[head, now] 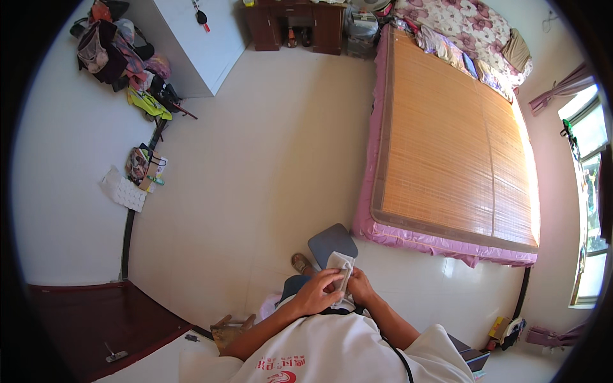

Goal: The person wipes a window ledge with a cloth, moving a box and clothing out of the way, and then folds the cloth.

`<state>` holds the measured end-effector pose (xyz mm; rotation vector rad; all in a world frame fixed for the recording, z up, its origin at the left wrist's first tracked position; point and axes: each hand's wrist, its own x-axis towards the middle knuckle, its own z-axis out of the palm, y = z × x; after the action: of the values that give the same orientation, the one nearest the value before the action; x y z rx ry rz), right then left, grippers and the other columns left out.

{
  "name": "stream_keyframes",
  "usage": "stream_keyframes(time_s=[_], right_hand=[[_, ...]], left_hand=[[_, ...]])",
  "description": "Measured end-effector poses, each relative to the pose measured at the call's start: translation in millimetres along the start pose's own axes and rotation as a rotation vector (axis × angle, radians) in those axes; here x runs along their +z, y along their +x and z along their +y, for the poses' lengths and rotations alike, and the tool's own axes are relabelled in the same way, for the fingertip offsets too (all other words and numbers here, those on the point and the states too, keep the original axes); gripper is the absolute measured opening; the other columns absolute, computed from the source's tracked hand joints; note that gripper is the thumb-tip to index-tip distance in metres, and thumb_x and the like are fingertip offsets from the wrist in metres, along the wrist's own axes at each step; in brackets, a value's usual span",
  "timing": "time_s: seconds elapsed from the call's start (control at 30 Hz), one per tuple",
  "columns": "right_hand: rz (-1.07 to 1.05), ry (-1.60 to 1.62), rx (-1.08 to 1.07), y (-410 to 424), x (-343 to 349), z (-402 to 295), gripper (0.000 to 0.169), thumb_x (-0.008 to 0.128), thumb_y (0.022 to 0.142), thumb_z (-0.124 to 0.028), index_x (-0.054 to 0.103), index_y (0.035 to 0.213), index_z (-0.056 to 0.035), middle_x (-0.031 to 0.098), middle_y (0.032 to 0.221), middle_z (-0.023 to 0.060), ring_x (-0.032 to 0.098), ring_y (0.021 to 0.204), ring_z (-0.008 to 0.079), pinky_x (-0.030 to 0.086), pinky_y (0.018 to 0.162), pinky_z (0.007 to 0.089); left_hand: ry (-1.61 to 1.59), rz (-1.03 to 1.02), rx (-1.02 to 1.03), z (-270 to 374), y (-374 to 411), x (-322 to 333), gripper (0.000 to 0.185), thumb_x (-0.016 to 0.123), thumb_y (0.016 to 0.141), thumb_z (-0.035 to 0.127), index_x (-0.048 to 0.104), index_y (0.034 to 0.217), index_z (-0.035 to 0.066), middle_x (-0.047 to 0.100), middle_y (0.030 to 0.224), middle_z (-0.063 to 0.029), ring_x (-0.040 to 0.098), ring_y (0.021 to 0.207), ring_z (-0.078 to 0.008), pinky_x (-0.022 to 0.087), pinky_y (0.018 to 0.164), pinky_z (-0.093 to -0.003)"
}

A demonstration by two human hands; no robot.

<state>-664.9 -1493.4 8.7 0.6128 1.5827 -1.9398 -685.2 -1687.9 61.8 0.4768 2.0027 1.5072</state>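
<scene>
A folded white cloth (341, 262) is held up in front of my waist, its top end folded over. My left hand (318, 291) lies along its left side, fingers reaching across the face of it. At the other edge, my right hand (360, 286) grips the cloth with its fingers curled and partly hidden behind it. Just beyond the cloth is the grey square top of a stool (330, 242). One of my feet, in a brown sandal (300, 263), shows to the left of the stool.
A bed with a bamboo mat (436, 143) fills the right side. A small wooden stool (233, 328) stands near my left elbow. Bags (143, 167) lean against the left wall, below hanging clothes (115, 52). A wooden desk (297, 26) stands at the far wall; a dark red door (105, 321) is lower left.
</scene>
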Motion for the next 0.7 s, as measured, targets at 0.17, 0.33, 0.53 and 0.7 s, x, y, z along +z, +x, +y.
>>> stream_keyframes(time_s=[0.17,0.33,0.53,0.7], right_hand=[[-0.157,-0.219,-0.068,19,7,-5,0.037,0.054,0.092,-0.006,0.070,0.125,-0.0013,0.073,0.113,0.0074,0.067,0.101,0.0166,0.054,0.092,0.0341],[-0.058,-0.136,-0.141,15,18,-13,0.041,0.048,0.094,-0.004,0.069,0.129,-0.0031,0.072,0.116,0.0069,0.066,0.103,0.0160,0.054,0.093,0.0333],[0.028,0.288,-0.009,33,34,1,0.036,0.047,0.102,-0.004,0.065,0.133,-0.0038,0.073,0.119,0.0112,0.072,0.104,0.0232,0.060,0.092,0.0379],[-0.029,0.531,-0.085,51,70,25,0.032,0.052,0.104,-0.006,0.065,0.133,-0.0056,0.073,0.121,0.0086,0.073,0.107,0.0236,0.059,0.095,0.0376]], left_hand=[[-0.010,0.157,-0.028,-6,-14,-4,0.049,0.075,0.093,0.018,0.062,0.137,0.001,0.054,0.145,-0.0180,0.071,0.099,-0.0232,0.060,0.088,-0.0354],[0.040,0.152,0.096,-8,-1,-19,0.047,0.075,0.093,0.016,0.063,0.135,-0.001,0.057,0.142,-0.0173,0.071,0.091,-0.0200,0.060,0.084,-0.0327],[-0.171,0.044,0.076,-28,13,-71,0.043,0.072,0.097,0.015,0.063,0.136,-0.001,0.061,0.138,-0.0142,0.072,0.093,-0.0154,0.059,0.085,-0.0315],[-0.347,0.106,-0.117,-91,20,-156,0.041,0.071,0.099,0.017,0.064,0.137,0.002,0.073,0.108,-0.0065,0.070,0.089,-0.0116,0.059,0.081,-0.0285]])
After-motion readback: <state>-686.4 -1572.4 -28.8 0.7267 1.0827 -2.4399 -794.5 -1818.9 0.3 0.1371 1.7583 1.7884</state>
